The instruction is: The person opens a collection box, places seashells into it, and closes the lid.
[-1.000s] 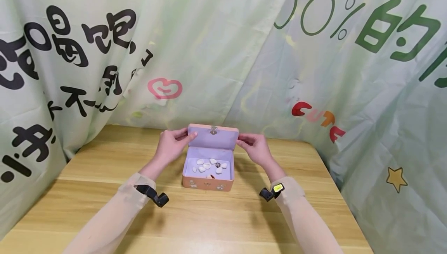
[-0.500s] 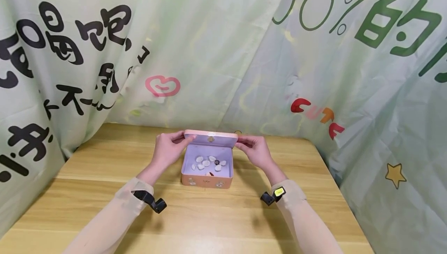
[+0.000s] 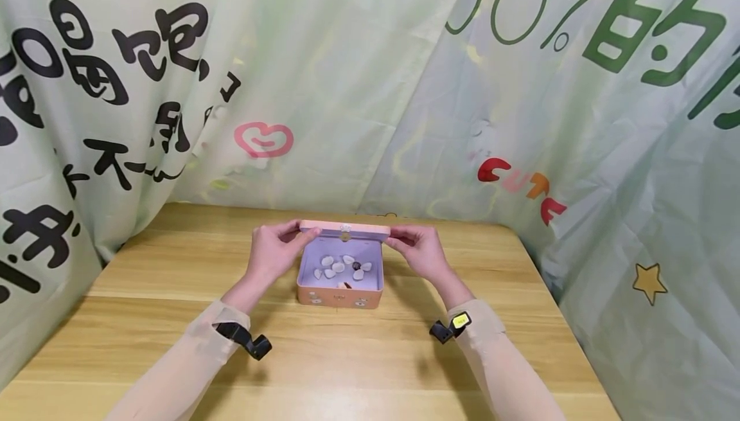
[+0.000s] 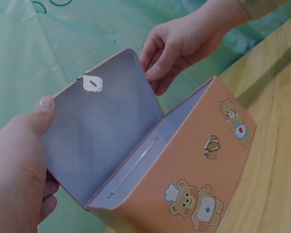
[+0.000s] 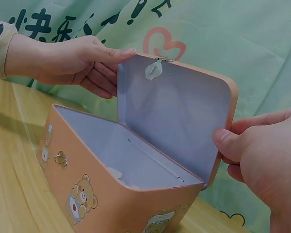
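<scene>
An orange tin box (image 3: 340, 297) with bear pictures and a pale purple inside stands on the table, its hinged lid (image 3: 345, 231) raised and leaning forward over the opening. White shells (image 3: 338, 267) and one dark round piece (image 3: 356, 266) lie inside. My left hand (image 3: 273, 254) pinches the lid's left edge, thumb on the inner face. At the lid's right edge, my right hand (image 3: 422, 252) grips with thumb and fingers. A metal hasp (image 4: 93, 83) hangs from the lid's front edge; a metal loop (image 4: 212, 146) sits on the box front.
The box rests on a wooden table (image 3: 347, 369). A pale green printed curtain (image 3: 324, 87) hangs behind the table and along both sides. Black wrist cameras are strapped over both sleeves.
The lid has swung forward and down over the box, both hands moving with its edges. Less of its inner face shows in the head view. The camera view has shifted slightly.
</scene>
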{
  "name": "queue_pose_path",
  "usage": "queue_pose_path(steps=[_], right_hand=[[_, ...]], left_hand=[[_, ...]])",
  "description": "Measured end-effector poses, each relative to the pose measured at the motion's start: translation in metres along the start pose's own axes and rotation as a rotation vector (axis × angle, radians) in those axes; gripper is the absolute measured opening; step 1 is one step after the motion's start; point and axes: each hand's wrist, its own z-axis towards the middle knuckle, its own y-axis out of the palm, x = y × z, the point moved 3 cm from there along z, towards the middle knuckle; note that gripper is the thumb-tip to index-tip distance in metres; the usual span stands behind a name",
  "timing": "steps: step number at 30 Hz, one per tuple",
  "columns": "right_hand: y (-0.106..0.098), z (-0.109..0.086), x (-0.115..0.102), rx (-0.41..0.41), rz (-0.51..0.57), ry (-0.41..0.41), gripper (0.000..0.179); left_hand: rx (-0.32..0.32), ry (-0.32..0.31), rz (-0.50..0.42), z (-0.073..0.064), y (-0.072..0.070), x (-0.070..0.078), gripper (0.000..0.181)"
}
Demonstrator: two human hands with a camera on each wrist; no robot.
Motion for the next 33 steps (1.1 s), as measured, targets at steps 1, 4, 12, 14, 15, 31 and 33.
queue_pose_path(steps=[1, 4, 12, 14, 15, 31, 33], right_hand=[[0.001, 0.000, 0.000, 0.003, 0.002, 0.000, 0.022], [0.003, -0.004, 0.000, 0.019, 0.000, 0.007, 0.025], [0.009, -0.022, -0.007, 0.060, -0.044, 0.089, 0.024], [0.012, -0.027, -0.011, 0.046, -0.055, 0.107, 0.022], [0.014, -0.029, -0.014, 0.034, -0.057, 0.111, 0.022], [0.060, -0.041, -0.043, -0.099, 0.020, 0.058, 0.018], [0.065, -0.042, -0.043, -0.103, 0.024, 0.050, 0.016]], left_hand=[[0.001, 0.000, -0.003, -0.001, 0.000, -0.001, 0.076], [0.005, -0.003, 0.001, -0.002, -0.001, -0.003, 0.077], [0.012, -0.040, 0.010, -0.005, -0.004, -0.007, 0.084], [0.010, -0.043, 0.011, -0.006, -0.004, -0.008, 0.085], [0.009, -0.045, 0.013, -0.006, -0.005, -0.007, 0.085], [-0.050, -0.014, 0.035, -0.018, -0.005, -0.003, 0.072], [-0.054, -0.007, 0.039, -0.019, -0.004, -0.004, 0.070]])
